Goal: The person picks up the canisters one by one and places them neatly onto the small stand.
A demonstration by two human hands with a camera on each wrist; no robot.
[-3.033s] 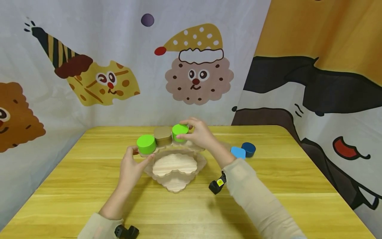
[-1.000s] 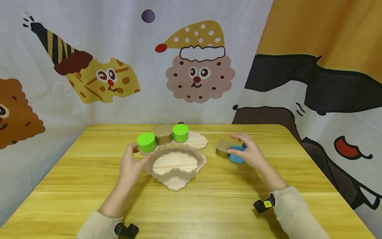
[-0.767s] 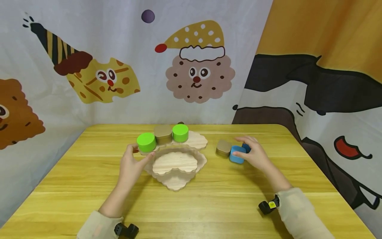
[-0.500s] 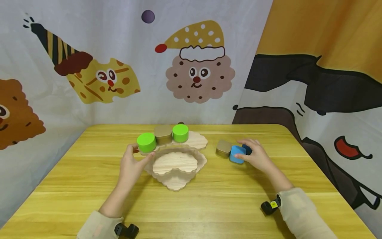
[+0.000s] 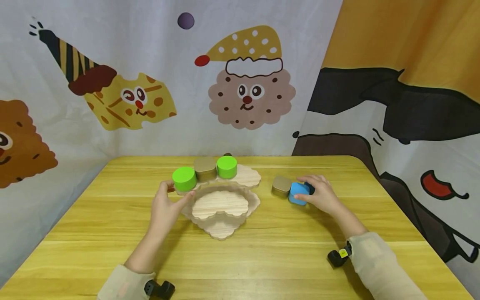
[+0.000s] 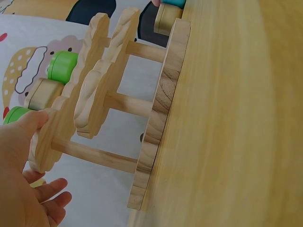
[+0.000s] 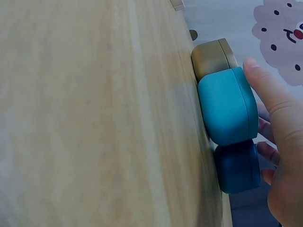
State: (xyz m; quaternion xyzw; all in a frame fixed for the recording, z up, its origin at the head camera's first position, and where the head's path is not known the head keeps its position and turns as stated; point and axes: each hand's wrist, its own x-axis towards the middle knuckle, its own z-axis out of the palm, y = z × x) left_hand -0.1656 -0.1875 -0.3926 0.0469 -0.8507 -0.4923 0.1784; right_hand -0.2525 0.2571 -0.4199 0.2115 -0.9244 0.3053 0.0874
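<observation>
My left hand [image 5: 165, 210] holds the left end of the top tier of a wooden tiered stand [image 5: 220, 205], with the thumb above and fingers below. Along that tier sit a green round box [image 5: 184, 178], a gold box [image 5: 205, 168] and another green round box [image 5: 226, 167]. At the right, my right hand [image 5: 321, 195] has thumb and fingers around a light blue box [image 5: 298, 194] on the table. A gold box [image 5: 281, 186] stands against its left side. Behind it, a dark blue box [image 7: 237, 166] is mostly covered by the hand in the head view.
The wooden table [image 5: 255, 258] ends at a back edge near a printed cloth [image 5: 161, 141]. The stand's lower tiers [image 6: 109, 97] rest on wooden posts [image 6: 102, 156]. A wrist camera [image 5: 338, 257] is strapped to each sleeve.
My right hand has left the green box on the top tier, moved right to the loose boxes and taken hold of the light blue one. The left hand stays at the stand.
</observation>
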